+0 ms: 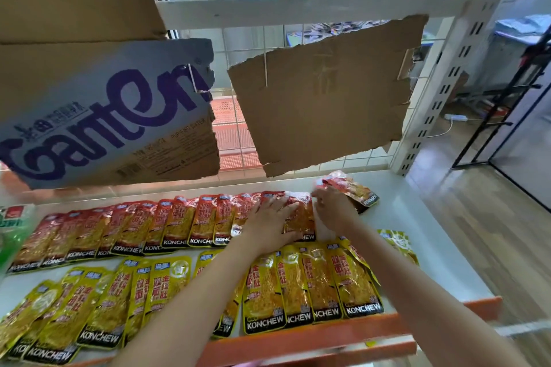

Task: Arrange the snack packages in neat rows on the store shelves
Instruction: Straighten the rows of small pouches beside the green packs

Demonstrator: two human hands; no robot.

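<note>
Two rows: red packs (179, 223) far, yellow packs (298, 286) near, overlapping on the white shelf (417, 232).
Left hand (269, 223): spread flat on the rightmost red pack.
Right hand (334, 207): pinching a loose red pack (354, 188).

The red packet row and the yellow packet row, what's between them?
Head view: a bare strip of white shelf, crossed on the right by the person's forearms.

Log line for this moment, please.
left hand: flat on red foil snack packs | right hand: holding loose red pack
</note>
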